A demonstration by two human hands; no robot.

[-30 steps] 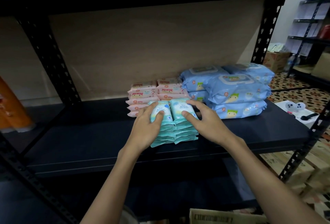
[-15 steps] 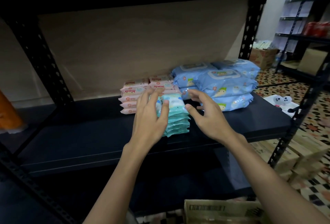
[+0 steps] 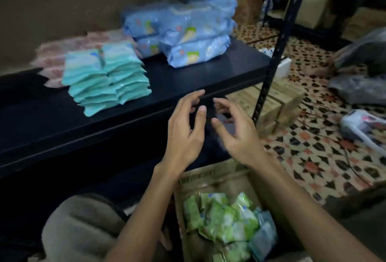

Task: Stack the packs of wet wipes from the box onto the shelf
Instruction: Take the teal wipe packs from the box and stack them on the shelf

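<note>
We are between packs, left hand point(image 3: 183, 134) and right hand point(image 3: 236, 136) empty with fingers loosely spread above the box point(image 3: 211, 176), so next we reach down for a green pack point(image 3: 221, 220) to carry to the shelf point(image 3: 188, 88).

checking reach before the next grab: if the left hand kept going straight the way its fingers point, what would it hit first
Likely the front edge of the black shelf: the left hand hangs empty, its fingers aimed up at that edge. Depth is unclear, so it may pass just over it.
</note>
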